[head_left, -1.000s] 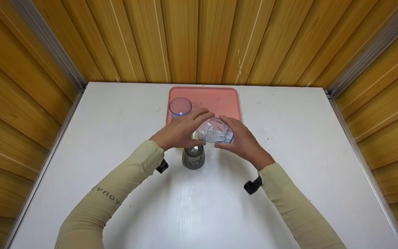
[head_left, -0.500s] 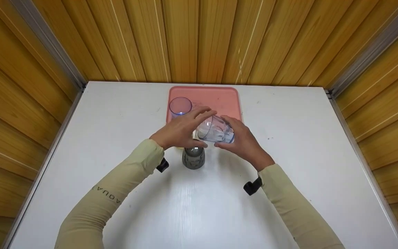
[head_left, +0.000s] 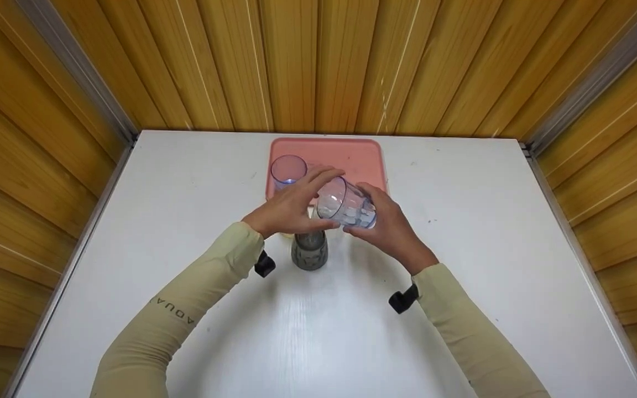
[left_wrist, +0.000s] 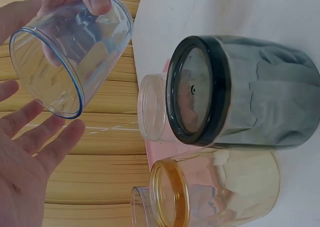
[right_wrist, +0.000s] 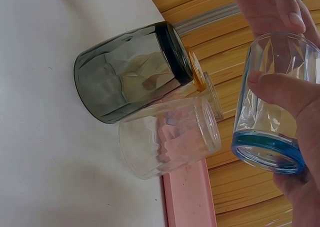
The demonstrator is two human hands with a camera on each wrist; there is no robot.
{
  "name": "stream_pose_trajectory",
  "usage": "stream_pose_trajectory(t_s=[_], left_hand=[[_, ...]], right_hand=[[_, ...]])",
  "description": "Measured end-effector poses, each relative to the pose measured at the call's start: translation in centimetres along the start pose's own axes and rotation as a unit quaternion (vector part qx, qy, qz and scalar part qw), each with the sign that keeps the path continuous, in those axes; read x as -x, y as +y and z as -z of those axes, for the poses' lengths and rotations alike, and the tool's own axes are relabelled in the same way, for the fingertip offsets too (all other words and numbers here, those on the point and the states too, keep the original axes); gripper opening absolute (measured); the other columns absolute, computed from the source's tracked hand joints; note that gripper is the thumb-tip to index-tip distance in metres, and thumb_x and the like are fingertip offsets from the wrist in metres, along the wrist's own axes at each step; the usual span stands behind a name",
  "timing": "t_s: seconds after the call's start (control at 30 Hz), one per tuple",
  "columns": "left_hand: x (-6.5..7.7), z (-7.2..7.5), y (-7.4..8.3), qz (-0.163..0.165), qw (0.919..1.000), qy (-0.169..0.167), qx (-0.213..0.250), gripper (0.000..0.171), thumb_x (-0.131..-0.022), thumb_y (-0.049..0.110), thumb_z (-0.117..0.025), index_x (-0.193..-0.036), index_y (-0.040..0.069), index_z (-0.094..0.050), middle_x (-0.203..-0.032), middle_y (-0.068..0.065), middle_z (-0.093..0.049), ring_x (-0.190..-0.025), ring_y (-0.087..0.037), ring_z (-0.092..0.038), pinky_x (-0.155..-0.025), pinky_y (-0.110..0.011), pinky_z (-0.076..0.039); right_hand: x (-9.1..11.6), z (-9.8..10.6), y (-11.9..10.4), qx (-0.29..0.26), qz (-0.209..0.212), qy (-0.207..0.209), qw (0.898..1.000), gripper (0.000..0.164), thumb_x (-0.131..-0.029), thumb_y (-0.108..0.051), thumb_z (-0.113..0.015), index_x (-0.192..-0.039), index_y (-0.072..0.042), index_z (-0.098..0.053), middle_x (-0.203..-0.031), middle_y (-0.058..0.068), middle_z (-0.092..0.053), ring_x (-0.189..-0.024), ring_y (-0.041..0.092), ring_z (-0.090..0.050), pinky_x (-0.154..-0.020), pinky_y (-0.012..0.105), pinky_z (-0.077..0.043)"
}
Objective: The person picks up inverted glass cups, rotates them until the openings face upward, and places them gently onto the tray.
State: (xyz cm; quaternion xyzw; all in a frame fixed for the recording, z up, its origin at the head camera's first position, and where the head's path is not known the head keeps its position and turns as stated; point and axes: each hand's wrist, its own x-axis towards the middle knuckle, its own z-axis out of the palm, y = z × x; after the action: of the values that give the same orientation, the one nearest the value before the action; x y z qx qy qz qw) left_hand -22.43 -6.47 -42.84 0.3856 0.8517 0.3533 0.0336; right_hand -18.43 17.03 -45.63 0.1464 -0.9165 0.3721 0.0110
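My right hand [head_left: 382, 221] grips a clear blue-tinted cup [head_left: 351, 204] around its base end, thumb along the side in the right wrist view. The cup is held tilted above the table, its blue-edged mouth [left_wrist: 47, 72] facing my left hand [head_left: 293, 207]. That left hand has its fingers [left_wrist: 57, 147] spread around the mouth; whether they touch the rim I cannot tell. Beneath the left hand stands an upright smoky grey cup [head_left: 309, 255]. An amber-rimmed cup [left_wrist: 225, 187] and a clear cup [right_wrist: 150, 142] stand beside the grey one, mostly hidden in the head view.
A pink tray [head_left: 346, 152] lies at the back of the white table [head_left: 462, 221]. A purple-rimmed clear cup [head_left: 289, 165] stands upright at the tray's left side. Wood-patterned panels [head_left: 346, 66] enclose the back and sides.
The held cup has turned slightly and its rim has risen a little. My left hand has shifted slightly up and right along with it. The standing cups have stayed put.
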Motion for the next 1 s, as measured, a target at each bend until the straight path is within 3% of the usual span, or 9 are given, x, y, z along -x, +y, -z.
stream_pose_trajectory(t_s=[0.17,0.33,0.57,1.0], left_hand=[[-0.14,-0.06,0.13,-0.003,0.9997,0.007,0.021,0.088,-0.077,0.054,-0.073,-0.148,0.047,-0.021,-0.153,0.017,-0.026,-0.136,-0.008,-0.038,-0.11,-0.045,-0.041],[-0.36,-0.2,0.27,-0.013,0.9998,0.012,0.012,0.088,-0.077,0.051,-0.075,-0.148,0.045,-0.023,-0.152,0.014,-0.028,-0.136,-0.011,-0.039,-0.109,-0.043,-0.043],[-0.52,-0.12,0.54,0.001,1.0,0.006,0.004,0.087,-0.076,0.048,-0.076,-0.147,0.048,-0.025,-0.15,0.015,-0.03,-0.134,-0.008,-0.038,-0.107,-0.04,-0.045],[-0.65,0.16,0.85,-0.003,0.9998,-0.003,-0.021,0.08,-0.079,0.046,-0.075,-0.146,0.036,-0.033,-0.15,0.008,-0.033,-0.133,-0.011,-0.04,-0.107,-0.039,-0.046]], right_hand=[[0.07,-0.03,0.07,0.001,0.004,0.015,1.0,0.089,-0.074,-0.029,-0.084,-0.145,-0.02,-0.031,-0.14,-0.001,-0.046,-0.124,0.017,-0.049,-0.108,0.042,-0.045],[0.07,-0.1,0.24,0.003,0.015,0.026,1.0,0.088,-0.074,-0.033,-0.084,-0.144,-0.018,-0.032,-0.139,0.002,-0.047,-0.122,0.019,-0.049,-0.106,0.042,-0.046],[0.08,-0.17,0.26,0.005,0.022,0.031,0.999,0.089,-0.073,-0.033,-0.084,-0.144,-0.018,-0.032,-0.139,0.001,-0.047,-0.123,0.017,-0.049,-0.108,0.04,-0.045],[0.14,-0.17,-0.13,0.012,0.01,0.025,1.0,0.091,-0.074,-0.029,-0.084,-0.146,-0.021,-0.03,-0.141,0.001,-0.044,-0.126,0.019,-0.047,-0.11,0.041,-0.043]])
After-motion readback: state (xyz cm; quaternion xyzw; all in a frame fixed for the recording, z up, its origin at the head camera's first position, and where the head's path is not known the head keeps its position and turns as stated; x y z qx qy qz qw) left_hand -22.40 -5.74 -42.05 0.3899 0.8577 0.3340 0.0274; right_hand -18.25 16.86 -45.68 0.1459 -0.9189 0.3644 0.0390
